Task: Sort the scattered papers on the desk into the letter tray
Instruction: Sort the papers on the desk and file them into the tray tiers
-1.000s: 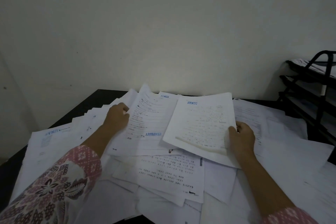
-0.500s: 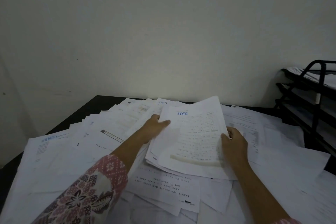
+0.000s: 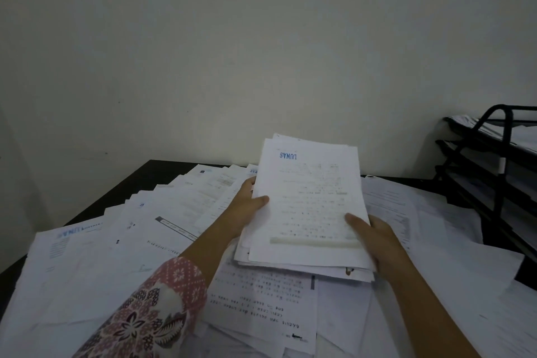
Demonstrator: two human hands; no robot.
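Note:
A stack of white papers [image 3: 308, 200], its top sheet stamped with an upside-down blue "LUNAS", is held tilted above the desk between both hands. My left hand [image 3: 247, 206] grips the stack's left edge, thumb on top. My right hand [image 3: 374, 235] grips the lower right corner, thumb across the top sheet. Scattered papers [image 3: 122, 253] cover most of the black desk [image 3: 151, 171] beneath and around the stack. The black wire letter tray [image 3: 494, 160] stands at the right edge, with sheets lying in its tiers.
A plain pale wall rises right behind the desk. More loose sheets [image 3: 453, 241] lie between the held stack and the letter tray. My patterned pink sleeve [image 3: 151, 311] crosses the papers at the lower left.
My left hand came over from the left-hand sheets and took the stack's left edge. The sheets were drawn together into one stack and lifted, now steeper and squarer.

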